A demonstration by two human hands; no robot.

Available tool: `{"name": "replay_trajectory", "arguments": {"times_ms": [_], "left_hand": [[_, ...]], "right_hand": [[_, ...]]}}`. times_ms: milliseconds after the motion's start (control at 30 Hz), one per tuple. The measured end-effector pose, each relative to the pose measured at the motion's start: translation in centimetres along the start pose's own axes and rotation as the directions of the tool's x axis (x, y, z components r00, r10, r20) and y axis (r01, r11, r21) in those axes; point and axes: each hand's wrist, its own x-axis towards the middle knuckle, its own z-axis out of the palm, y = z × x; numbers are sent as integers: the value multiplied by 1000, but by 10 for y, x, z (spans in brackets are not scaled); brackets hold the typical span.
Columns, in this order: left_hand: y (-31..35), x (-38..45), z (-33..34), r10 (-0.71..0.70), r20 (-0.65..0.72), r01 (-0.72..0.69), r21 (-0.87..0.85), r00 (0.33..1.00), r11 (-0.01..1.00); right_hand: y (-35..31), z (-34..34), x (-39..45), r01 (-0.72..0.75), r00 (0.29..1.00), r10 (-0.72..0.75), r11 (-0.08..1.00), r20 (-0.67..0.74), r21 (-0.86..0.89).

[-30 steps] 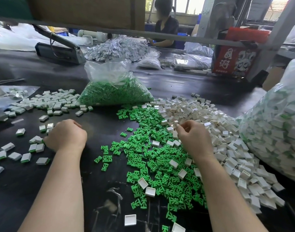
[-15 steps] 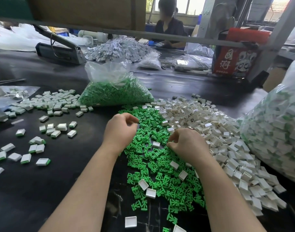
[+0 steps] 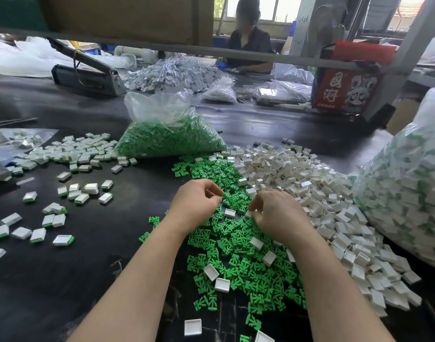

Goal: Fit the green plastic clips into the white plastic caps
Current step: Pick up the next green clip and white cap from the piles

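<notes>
Left hand [image 3: 195,202]: fingers curled over clips [image 3: 238,245] at bench centre; whether clip pinched, cannot tell.
Right hand [image 3: 278,214]: fingertips pinch cap [image 3: 248,213] at clip pile top.
Caps pile [image 3: 310,188]: toward right edge.
Risk: small clip misaligned or dropped back into pile; stray caps among clips invite mis-pick.

Bare dark worktop [image 3: 127,218] lies open left of the green clip pile [image 3: 236,255]. Right of that pile, white caps [image 3: 310,193] and a bulging bag [image 3: 404,193] block passage; behind it sits a bag of clips [image 3: 169,137].
</notes>
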Motion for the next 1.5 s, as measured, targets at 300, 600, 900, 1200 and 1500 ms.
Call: {"name": "replay_trajectory", "arguments": {"times_ms": [300,600,900,1200,1500], "left_hand": [[4,-1,5,-11,17,11,21,1000,1000],[13,-3,7,-71,253,197,-518,965,832],[12,-2,-8,-33,287,265,-825,957,499],[11,-1,-12,73,261,223,-915,962,337],[12,-1,-12,62,243,199,-895,968,398]], "right_hand": [[-7,-4,-2,51,998,-53,998,35,47],[-20,-6,-6,314,896,-146,877,-420,365],[-8,9,1,102,976,-104,995,-194,-20],[-13,9,-1,82,981,-84,996,-175,-21],[-11,4,1,73,976,-15,962,-216,264]]}}
